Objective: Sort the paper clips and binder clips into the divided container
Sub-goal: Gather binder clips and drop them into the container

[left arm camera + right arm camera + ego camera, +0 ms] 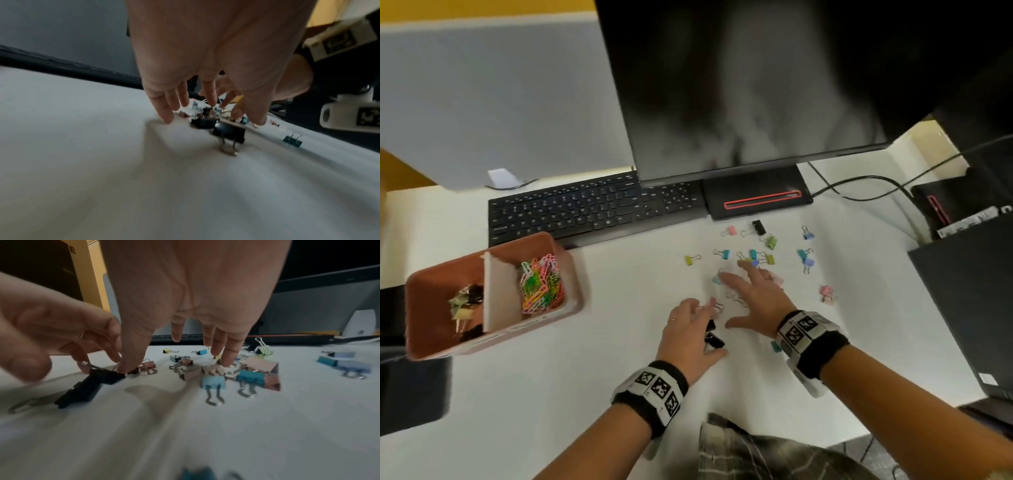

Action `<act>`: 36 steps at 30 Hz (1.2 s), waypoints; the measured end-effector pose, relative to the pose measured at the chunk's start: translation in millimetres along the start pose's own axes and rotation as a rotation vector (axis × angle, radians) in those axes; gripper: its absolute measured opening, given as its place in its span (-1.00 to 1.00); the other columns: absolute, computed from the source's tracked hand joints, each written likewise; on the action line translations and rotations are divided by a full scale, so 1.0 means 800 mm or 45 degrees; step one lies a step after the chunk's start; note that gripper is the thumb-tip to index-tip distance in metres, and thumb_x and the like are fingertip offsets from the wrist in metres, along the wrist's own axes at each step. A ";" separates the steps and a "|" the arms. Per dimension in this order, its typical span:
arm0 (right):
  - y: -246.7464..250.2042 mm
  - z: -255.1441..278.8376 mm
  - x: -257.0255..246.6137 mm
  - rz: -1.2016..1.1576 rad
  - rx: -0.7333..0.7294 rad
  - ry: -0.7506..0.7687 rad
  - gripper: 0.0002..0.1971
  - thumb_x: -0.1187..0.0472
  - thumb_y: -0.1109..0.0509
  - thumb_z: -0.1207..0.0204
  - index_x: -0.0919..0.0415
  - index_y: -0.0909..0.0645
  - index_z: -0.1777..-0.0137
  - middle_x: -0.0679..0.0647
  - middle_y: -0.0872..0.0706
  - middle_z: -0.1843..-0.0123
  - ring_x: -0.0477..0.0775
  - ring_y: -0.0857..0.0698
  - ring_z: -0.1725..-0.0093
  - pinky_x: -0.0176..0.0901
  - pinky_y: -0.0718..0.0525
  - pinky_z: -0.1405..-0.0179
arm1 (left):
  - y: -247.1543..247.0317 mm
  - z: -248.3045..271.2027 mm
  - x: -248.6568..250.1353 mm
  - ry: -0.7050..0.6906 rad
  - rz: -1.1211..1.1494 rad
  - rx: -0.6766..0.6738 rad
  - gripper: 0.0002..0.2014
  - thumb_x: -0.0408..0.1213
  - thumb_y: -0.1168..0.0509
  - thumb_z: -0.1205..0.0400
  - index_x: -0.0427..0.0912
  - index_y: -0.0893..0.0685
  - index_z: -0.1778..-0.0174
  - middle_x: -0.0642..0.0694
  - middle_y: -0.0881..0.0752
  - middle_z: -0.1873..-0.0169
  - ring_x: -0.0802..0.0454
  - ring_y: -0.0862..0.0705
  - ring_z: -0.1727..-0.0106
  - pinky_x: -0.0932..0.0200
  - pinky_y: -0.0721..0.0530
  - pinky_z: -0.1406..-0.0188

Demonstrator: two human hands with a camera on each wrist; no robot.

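Note:
A pink divided container point(496, 342) stands at the left. Coloured paper clips point(541, 284) fill its right compartment and binder clips point(465, 305) lie in its left one. Many coloured binder clips point(756, 257) are scattered on the white desk right of centre. My right hand point(743, 294) hovers over them with fingers spread, its fingertips point(226, 363) down among pink and blue clips point(213, 382). My left hand point(702, 322) is spread beside it over two black binder clips point(714, 339), which also show under the palm point(229, 133). Neither hand grips a clip.
A black keyboard point(592, 209) and a monitor point(756, 85) on its base point(756, 198) stand behind the clips. A black computer case point(969, 301) lines the right side, with cables point(859, 185) behind it. One teal clip point(775, 346) lies near my right wrist.

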State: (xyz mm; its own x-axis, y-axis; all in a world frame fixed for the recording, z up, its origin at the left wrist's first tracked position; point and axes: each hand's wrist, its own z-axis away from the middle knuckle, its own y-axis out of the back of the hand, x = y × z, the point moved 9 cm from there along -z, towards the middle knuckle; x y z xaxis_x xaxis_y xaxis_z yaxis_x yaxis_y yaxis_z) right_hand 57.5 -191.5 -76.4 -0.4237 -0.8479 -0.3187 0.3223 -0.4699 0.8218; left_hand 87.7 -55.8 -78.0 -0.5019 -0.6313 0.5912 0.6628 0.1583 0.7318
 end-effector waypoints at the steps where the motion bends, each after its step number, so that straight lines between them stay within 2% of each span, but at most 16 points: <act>1: -0.002 -0.006 -0.006 0.014 -0.020 0.006 -0.09 -0.18 -0.52 -0.29 -0.22 -0.08 -0.57 0.07 0.03 -0.68 0.29 -0.16 -0.59 0.23 -0.37 -0.50 | -0.002 -0.004 -0.004 0.003 -0.043 0.013 -0.35 0.08 -0.42 -0.38 0.06 -0.41 -0.38 -0.02 -0.30 -0.34 0.00 -0.29 -0.34 0.23 -0.30 -0.30; 3: -0.006 -0.016 -0.023 0.081 -0.036 0.067 -0.16 -0.17 -0.48 -0.34 -0.21 -0.12 -0.57 0.09 -0.01 -0.67 0.29 -0.19 -0.56 0.20 -0.34 -0.49 | 0.000 -0.011 -0.012 0.001 -0.057 0.044 -0.52 -0.04 -0.44 -0.39 0.00 -0.53 -0.21 0.00 -0.40 -0.27 0.00 -0.34 -0.26 0.20 -0.39 -0.25; 5: -0.010 -0.022 -0.038 0.109 -0.027 0.143 -0.28 -0.13 -0.45 -0.37 -0.19 -0.26 -0.53 0.09 -0.12 -0.64 0.27 -0.26 -0.50 0.17 -0.36 -0.45 | 0.004 -0.016 -0.022 0.007 0.040 0.055 -0.67 -0.20 -0.46 -0.41 -0.06 -0.60 -0.08 0.02 -0.48 -0.17 0.00 -0.39 -0.20 0.22 -0.42 -0.22; 9: -0.014 -0.025 -0.053 -0.178 0.042 0.199 -0.64 0.14 -0.43 -0.47 0.03 -0.63 -0.28 0.15 -0.43 -0.45 0.24 -0.43 -0.30 0.13 -0.50 -0.32 | 0.015 -0.021 -0.049 0.042 0.240 0.089 -0.71 -0.39 -0.50 -0.35 -0.09 -0.66 0.05 0.11 -0.53 0.04 -0.04 -0.58 -0.05 0.13 -0.59 -0.10; 11: -0.014 -0.026 -0.060 -0.228 0.033 0.217 -0.74 0.22 -0.37 -0.52 0.13 -0.68 -0.19 0.17 -0.51 -0.28 0.21 -0.48 -0.19 0.10 -0.55 -0.22 | 0.022 -0.022 -0.059 0.079 0.298 0.127 -0.73 -0.43 -0.51 -0.33 -0.11 -0.63 0.14 0.16 -0.51 0.15 0.03 -0.59 0.06 0.28 -0.57 0.06; 13: -0.013 -0.029 -0.066 -0.227 0.001 0.229 -0.76 0.26 -0.31 -0.55 0.18 -0.68 -0.17 0.19 -0.52 -0.20 0.19 -0.52 -0.14 0.03 -0.58 -0.16 | 0.030 -0.023 -0.065 0.107 0.296 0.168 -0.74 -0.41 -0.51 -0.33 -0.07 -0.60 0.20 0.24 -0.48 0.21 0.07 -0.56 0.08 0.41 -0.46 0.13; 16: -0.010 -0.033 -0.067 -0.280 -0.025 0.224 -0.79 0.28 -0.32 -0.54 0.22 -0.68 -0.13 0.16 -0.54 -0.18 0.14 -0.57 -0.11 -0.13 -0.57 -0.10 | 0.037 -0.024 -0.071 0.113 0.229 0.209 -0.77 -0.36 -0.50 -0.34 -0.02 -0.60 0.24 0.14 -0.54 0.19 0.01 -0.54 0.05 0.21 -0.52 0.04; 18: -0.010 -0.034 -0.064 -0.339 -0.020 0.206 -0.81 0.31 -0.36 -0.51 0.23 -0.70 -0.09 0.15 -0.56 -0.15 0.09 -0.58 -0.02 -0.18 -0.58 -0.06 | 0.040 -0.024 -0.071 0.124 0.226 0.202 -0.79 -0.38 -0.48 -0.36 -0.04 -0.62 0.21 0.07 -0.56 0.14 0.01 -0.55 0.04 0.18 -0.56 0.01; 20: -0.008 -0.034 -0.062 -0.411 0.017 0.197 -0.82 0.36 -0.38 -0.47 0.25 -0.72 -0.04 0.17 -0.59 -0.11 0.04 -0.57 0.07 -0.13 -0.63 -0.07 | 0.043 -0.023 -0.072 0.124 0.264 0.211 -0.79 -0.42 -0.45 -0.37 -0.07 -0.63 0.18 0.05 -0.54 0.12 0.07 -0.59 0.10 0.29 -0.57 0.08; 22: -0.003 -0.031 -0.061 -0.467 0.066 0.198 -0.81 0.42 -0.40 -0.43 0.27 -0.74 0.00 0.22 -0.62 -0.06 0.02 -0.55 0.13 -0.18 -0.61 -0.05 | 0.046 -0.023 -0.077 0.151 0.314 0.227 -0.77 -0.44 -0.44 -0.37 -0.08 -0.63 0.16 0.11 -0.49 0.15 0.16 -0.58 0.21 0.51 -0.47 0.19; 24: 0.006 -0.029 -0.058 -0.507 0.126 0.193 -0.79 0.46 -0.40 -0.39 0.28 -0.74 0.01 0.23 -0.64 -0.02 0.00 -0.55 0.15 -0.22 -0.58 -0.01 | 0.047 -0.022 -0.085 0.198 0.392 0.234 -0.74 -0.43 -0.45 -0.35 -0.02 -0.61 0.17 0.14 -0.48 0.18 0.17 -0.60 0.24 0.54 -0.46 0.24; 29: 0.014 -0.027 -0.048 -0.526 0.150 0.125 -0.79 0.43 -0.40 -0.41 0.23 -0.73 0.00 0.15 -0.70 0.01 -0.02 -0.58 0.13 -0.35 -0.53 0.03 | 0.053 -0.018 -0.086 0.243 0.507 0.245 -0.74 -0.47 -0.47 -0.33 0.00 -0.63 0.27 0.00 -0.56 0.25 0.19 -0.56 0.30 0.57 -0.50 0.24; 31: 0.013 -0.025 -0.051 -0.530 0.132 0.134 -0.79 0.42 -0.42 -0.41 0.24 -0.73 -0.01 0.17 -0.71 0.00 -0.02 -0.57 0.12 -0.36 -0.51 0.02 | 0.059 -0.011 -0.085 0.254 0.631 0.252 -0.68 -0.50 -0.50 -0.32 0.06 -0.62 0.32 -0.06 -0.61 0.25 0.11 -0.60 0.28 0.46 -0.58 0.18; 33: 0.018 -0.022 -0.063 -0.556 0.146 0.181 -0.80 0.43 -0.43 -0.41 0.27 -0.74 -0.02 0.18 -0.71 0.01 -0.04 -0.56 0.11 -0.36 -0.51 0.02 | 0.076 0.000 -0.080 0.244 0.717 0.269 -0.67 -0.52 -0.50 -0.32 0.05 -0.64 0.32 -0.07 -0.65 0.20 0.05 -0.64 0.23 0.25 -0.68 0.11; 34: 0.025 -0.020 -0.075 -0.583 0.167 0.227 -0.81 0.44 -0.43 -0.41 0.28 -0.75 0.00 0.15 -0.70 0.05 -0.05 -0.56 0.13 -0.36 -0.52 0.04 | 0.090 0.008 -0.075 0.223 0.733 0.293 -0.69 -0.52 -0.50 -0.32 0.02 -0.66 0.30 -0.06 -0.66 0.18 0.05 -0.66 0.21 0.20 -0.70 0.11; 36: 0.043 -0.018 -0.111 -0.618 0.215 0.363 -0.82 0.45 -0.44 -0.39 0.27 -0.76 0.05 0.10 -0.66 0.13 -0.05 -0.56 0.20 -0.30 -0.54 0.10 | 0.131 0.029 -0.069 0.159 0.733 0.376 -0.71 -0.52 -0.51 -0.33 -0.03 -0.67 0.27 -0.05 -0.65 0.17 0.06 -0.66 0.19 0.23 -0.71 0.16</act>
State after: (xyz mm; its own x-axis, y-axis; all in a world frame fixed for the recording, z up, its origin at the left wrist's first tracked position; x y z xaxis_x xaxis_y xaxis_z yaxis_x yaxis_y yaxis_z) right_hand 117.9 -135.9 -26.7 -0.2371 -0.5893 -0.7723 -0.0010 -0.7948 0.6068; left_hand 172.1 13.2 -25.9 -0.0324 -0.4639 0.8853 0.6172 0.6874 0.3828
